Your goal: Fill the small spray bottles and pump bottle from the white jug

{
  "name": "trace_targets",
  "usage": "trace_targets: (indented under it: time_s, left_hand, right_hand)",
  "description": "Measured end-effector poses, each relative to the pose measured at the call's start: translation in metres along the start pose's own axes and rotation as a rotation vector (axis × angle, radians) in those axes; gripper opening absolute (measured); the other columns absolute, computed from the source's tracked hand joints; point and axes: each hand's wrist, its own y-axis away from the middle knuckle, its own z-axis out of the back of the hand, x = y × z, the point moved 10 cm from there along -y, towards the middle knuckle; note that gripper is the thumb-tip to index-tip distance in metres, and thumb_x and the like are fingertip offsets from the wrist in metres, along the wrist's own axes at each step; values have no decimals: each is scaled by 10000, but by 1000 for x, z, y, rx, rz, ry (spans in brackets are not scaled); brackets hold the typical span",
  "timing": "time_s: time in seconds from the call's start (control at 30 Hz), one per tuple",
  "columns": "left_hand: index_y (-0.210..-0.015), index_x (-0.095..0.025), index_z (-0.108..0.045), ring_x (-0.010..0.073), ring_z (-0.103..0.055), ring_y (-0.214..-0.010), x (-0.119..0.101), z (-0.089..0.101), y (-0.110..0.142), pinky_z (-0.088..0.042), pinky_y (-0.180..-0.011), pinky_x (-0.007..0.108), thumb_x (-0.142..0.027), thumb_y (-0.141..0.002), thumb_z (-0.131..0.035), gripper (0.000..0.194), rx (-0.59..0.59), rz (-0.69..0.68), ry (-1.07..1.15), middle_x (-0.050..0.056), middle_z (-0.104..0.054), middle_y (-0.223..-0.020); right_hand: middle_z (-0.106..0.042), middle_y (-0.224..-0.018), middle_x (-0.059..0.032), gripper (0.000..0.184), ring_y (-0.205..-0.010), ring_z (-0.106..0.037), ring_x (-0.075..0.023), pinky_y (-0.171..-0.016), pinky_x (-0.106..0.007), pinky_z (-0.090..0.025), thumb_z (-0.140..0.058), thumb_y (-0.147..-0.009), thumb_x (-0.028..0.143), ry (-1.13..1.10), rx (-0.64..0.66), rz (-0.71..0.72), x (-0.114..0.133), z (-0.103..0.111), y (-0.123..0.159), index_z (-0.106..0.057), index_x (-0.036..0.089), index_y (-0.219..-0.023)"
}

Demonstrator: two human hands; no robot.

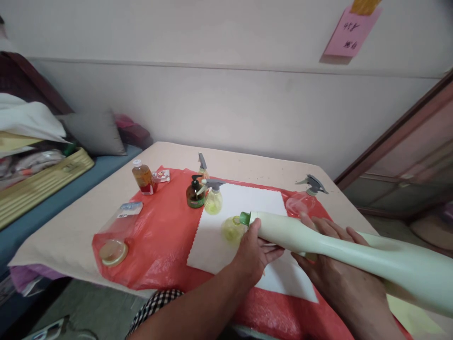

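A large pale green plastic jug [283, 230] with a darker green spout [245, 218] is tilted nearly level above the table. My left hand [252, 252] supports it from below near the spout, fingers around its neck. Under the handle stretch, my right hand [336, 274] grips it, with some fingers hidden behind the plastic. Just left of and below the spout stands a round, see-through yellowish bottle [231, 232] with an uncovered mouth. I cannot tell whether liquid flows. Behind it is a yellowish spray bottle [213, 200] with a grey trigger head.
A white sheet [208, 250] lies on red plastic [159, 236]. Around it are a dark pump bottle [195, 193], a clear spray bottle [300, 204], an amber bottle [143, 178] and a round lid-like item [113, 253]. A wall [230, 108] stands behind the table.
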Motion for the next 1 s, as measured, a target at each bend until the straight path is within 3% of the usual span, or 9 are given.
trace_targets:
  time_s: [0.27, 0.7, 1.0]
  left_hand:
    - [-1348, -71, -517, 262, -732, -903, 1, 1, 1, -577, -916, 394, -532, -975, -463, 596, -9, 16, 1, 217, -648, -1210]
    - [-1329, -73, -526, 246, -724, -850, 2, -2, 2, -575, -918, 403, -525, -970, -480, 579, 1, 20, 12, 201, -673, -1141]
    - [-1312, -68, -527, 243, -718, -830, 2, -1, 1, -576, -881, 389, -513, -976, -470, 561, -4, 27, 18, 190, -668, -1102]
  right_hand:
    - [-613, -1327, -241, 705, -1182, -596, -446, -1029, -604, -424, -554, -929, 312, 3, -4, 15, 3, 3, -1, -320, 118, -1565]
    - [-599, -1363, -234, 718, -1226, -579, -432, -1062, -604, -409, -532, -938, 335, -18, 32, -10, -2, -1, 0, -284, 135, -1582]
    - [-605, -1364, -207, 680, -1237, -581, -382, -1094, -545, -397, -569, -935, 320, 45, 52, -7, -3, -1, 2, -354, 119, -1548]
